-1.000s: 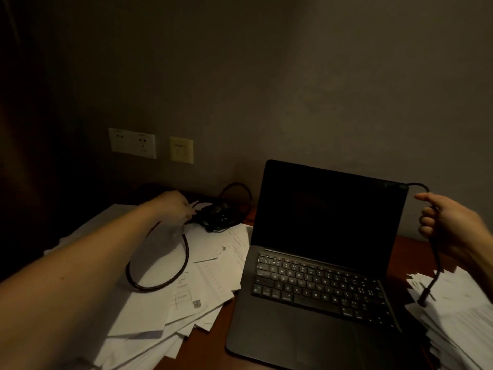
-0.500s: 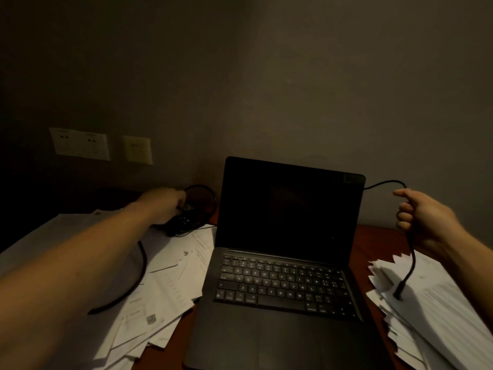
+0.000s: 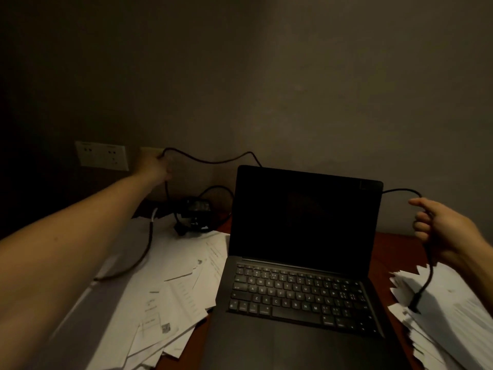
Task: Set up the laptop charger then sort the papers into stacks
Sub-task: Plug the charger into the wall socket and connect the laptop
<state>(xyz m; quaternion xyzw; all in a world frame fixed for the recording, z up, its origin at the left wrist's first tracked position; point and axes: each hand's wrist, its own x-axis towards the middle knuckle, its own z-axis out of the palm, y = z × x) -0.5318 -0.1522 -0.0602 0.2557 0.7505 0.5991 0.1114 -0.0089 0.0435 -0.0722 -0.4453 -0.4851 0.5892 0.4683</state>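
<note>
Dim light fell on a reddish table [image 3: 389,247] that carried, nearest, an open laptop [image 3: 298,292] with a dark screen. Loose papers [image 3: 170,279] were spread to its left and a second heap [image 3: 453,311] lay to its right. Over that heap the connector [image 3: 414,303] of the cable [image 3: 213,162] hung tip-down, its long axis near vertical, just beside the laptop's right edge; whether it touched the sheets I could not tell. The right hand [image 3: 448,228] held the cable above it, fingers curled round it, and was much the nearer hand to that edge. Behind the lid the cable ran leftward to the left hand [image 3: 156,168], which gripped it up against the wall, just right of the socket plate [image 3: 102,156]. Below that hand the charger brick [image 3: 196,209] lay on the table. By my judgement the connector needed turning level, toward the laptop's side.
</note>
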